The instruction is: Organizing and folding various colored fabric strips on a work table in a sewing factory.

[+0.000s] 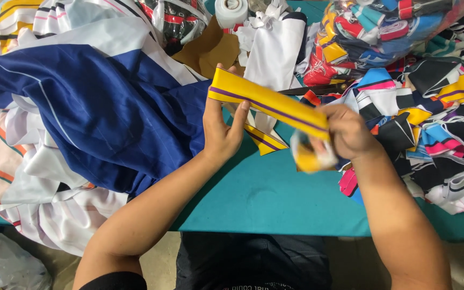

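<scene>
Stretched taut above a teal table (275,198): a yellow fabric strip (267,102) with a thin purple stripe down its middle, running on a slant from upper left to lower right. Gripped at its upper end by the left hand (221,129), thumb and fingers closed on the edge, palm toward the body. Pinched at its lower end by the right hand (347,131), fingers curled shut over the cloth, with a blurred, bunched yellow-and-white end (310,156) hanging just below. Lying flat beneath the strip, on the tabletop: a second yellow piece (264,140) with dark stripes. Heaped to the left, touching the left wrist: a large navy-blue garment (98,107) over white cloth with orange stripes (6,161). Piled to the right: many small printed collar pieces (436,113) in black, white, yellow, pink and blue. Farther back: a clear plastic bag (371,32) stuffed with coloured trims, folded white fabric (275,51), and a white tape roll (231,11).
</scene>
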